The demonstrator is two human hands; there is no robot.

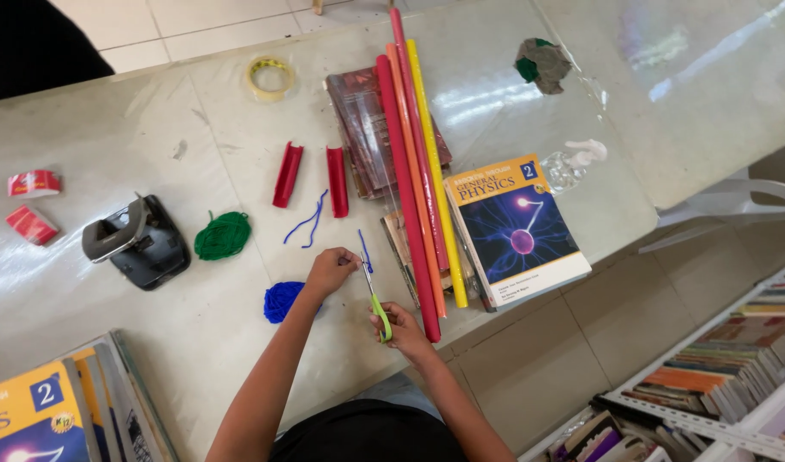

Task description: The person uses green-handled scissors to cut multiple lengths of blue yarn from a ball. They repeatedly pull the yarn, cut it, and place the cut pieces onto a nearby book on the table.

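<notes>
Head view: on the worktop (153, 342), the left hand (331, 271) pinches a blue yarn strand (364, 250) rising just right of its fingertips; the right hand (401, 329) grips green-handled scissors (375, 301), blades touching that strand.

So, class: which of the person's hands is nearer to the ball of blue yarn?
Left. The left hand is just above and right of the blue yarn ball, pinching a blue strand. The right hand is farther right, holding the scissors.

Right hand (403, 329) works green-handled scissors (374, 299); left hand (331, 269) pinches blue yarn strand (364, 251).
</notes>
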